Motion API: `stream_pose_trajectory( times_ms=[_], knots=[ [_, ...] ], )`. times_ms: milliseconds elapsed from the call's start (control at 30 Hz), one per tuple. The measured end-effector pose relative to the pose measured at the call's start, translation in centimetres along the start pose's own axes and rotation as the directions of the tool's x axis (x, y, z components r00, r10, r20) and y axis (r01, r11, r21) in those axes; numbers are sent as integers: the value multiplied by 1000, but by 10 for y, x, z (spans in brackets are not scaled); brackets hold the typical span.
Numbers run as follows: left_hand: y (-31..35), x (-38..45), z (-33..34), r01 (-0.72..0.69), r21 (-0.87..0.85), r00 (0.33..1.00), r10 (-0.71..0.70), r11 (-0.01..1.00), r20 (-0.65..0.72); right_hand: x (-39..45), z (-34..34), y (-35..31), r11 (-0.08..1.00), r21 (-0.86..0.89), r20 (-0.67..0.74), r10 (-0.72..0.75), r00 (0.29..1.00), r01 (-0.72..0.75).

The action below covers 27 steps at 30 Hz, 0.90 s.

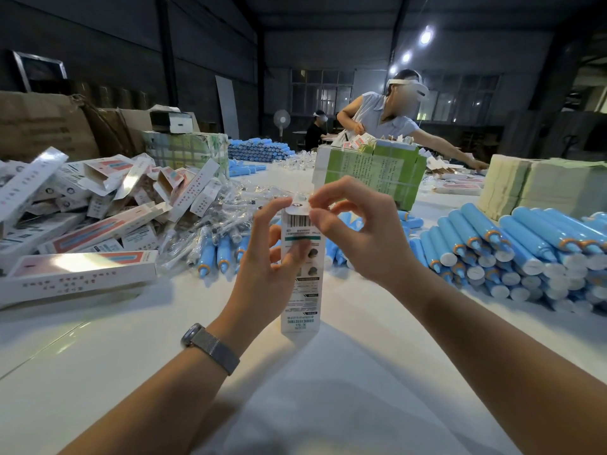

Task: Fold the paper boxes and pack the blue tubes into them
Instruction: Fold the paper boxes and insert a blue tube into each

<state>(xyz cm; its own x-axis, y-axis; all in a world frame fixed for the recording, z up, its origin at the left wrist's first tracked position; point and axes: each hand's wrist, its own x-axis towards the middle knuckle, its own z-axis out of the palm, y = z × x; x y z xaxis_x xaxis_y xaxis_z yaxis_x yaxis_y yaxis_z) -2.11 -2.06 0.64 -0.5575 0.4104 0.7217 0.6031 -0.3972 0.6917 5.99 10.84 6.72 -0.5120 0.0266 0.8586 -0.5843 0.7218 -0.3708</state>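
White table [98,362] carries heaped paper boxes [98,198] and stacked blue tubes [525,251]

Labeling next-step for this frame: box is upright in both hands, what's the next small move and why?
Probably press the top flap down and tuck it shut. The paper box stands upright on the white table, the left hand holds its body, and the right hand pinches the flap at the top end. Whether a tube is already inside cannot be seen.
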Motion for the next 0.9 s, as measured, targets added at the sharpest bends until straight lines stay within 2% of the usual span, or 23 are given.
stream_pose_trajectory(
  times_ms=[333, 700, 900],
  knots=[
    [-1, -1, 0, 1, 32, 1000, -1, 999, -9, 2, 0, -1, 982, 100, 57, 154, 986, -159],
    [-1, 2, 1, -44, 57, 999, 44, 997, -7, 6, -3, -2, 996, -1, 98, 90, 991, -90],
    [-2, 2, 2, -52, 67, 998, 54, 996, -25, 8, 0, -7, 970, -238, 37, -41, 998, 48]
  ],
)
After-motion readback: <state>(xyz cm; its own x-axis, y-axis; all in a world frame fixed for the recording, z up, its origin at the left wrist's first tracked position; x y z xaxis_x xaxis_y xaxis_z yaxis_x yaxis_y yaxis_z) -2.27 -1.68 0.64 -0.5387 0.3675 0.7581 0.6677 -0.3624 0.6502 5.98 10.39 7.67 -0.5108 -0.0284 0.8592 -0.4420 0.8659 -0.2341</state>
